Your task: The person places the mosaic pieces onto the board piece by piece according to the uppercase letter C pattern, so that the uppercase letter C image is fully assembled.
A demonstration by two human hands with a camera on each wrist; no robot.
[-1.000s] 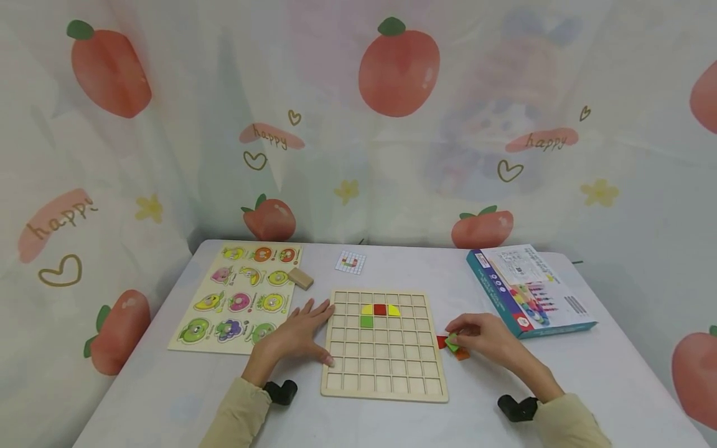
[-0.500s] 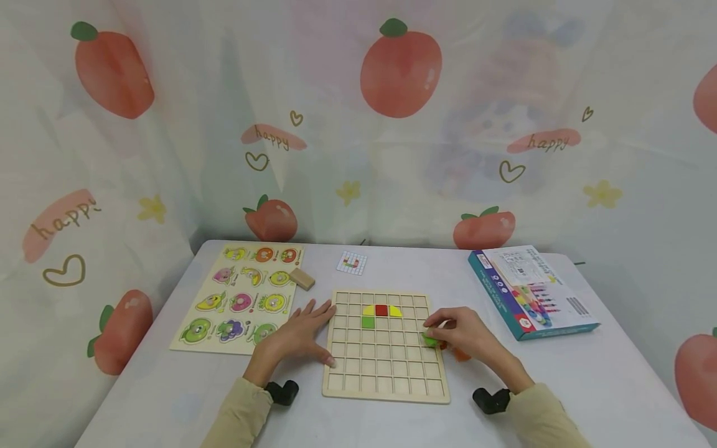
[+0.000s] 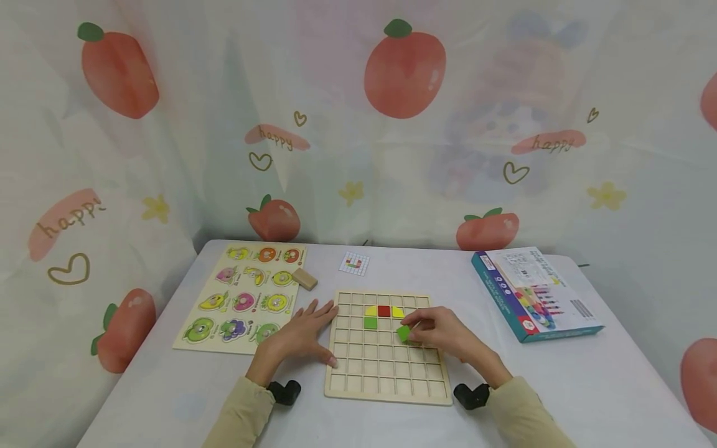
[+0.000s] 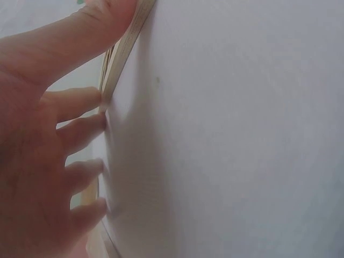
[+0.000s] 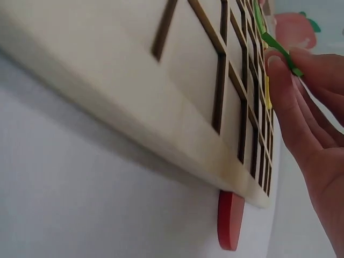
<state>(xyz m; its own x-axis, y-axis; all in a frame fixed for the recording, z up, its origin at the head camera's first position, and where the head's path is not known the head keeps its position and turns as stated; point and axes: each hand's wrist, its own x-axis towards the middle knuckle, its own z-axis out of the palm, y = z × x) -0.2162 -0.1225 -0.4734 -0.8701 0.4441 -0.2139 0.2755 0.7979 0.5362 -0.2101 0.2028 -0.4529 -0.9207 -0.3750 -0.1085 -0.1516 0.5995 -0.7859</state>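
A pale wooden grid board (image 3: 386, 387) lies flat in front of me. In its upper rows sit a red square tile (image 3: 383, 311) between two yellow curved-edge tiles (image 3: 371, 310), and a green square tile (image 3: 370, 323) below the left one. My right hand (image 3: 448, 333) pinches another green square tile (image 5: 283, 54) between thumb and fingertips, low over the board's right half and tilted in the right wrist view. My left hand (image 3: 297, 339) lies with spread fingers along the board's left edge, thumb on the rim. A red piece (image 5: 230, 220) lies by the board's edge.
A fruit puzzle board (image 3: 193, 344) lies at left, with a small wooden block (image 3: 305, 279) at its right edge. Behind the grid board is a small printed pattern card (image 3: 354, 264). A flat blue-and-white box (image 3: 560, 305) lies at right.
My right hand has moved left from the loose tiles beside the board, bringing the green tile over the grid. The left hand has stayed at the board's edge.
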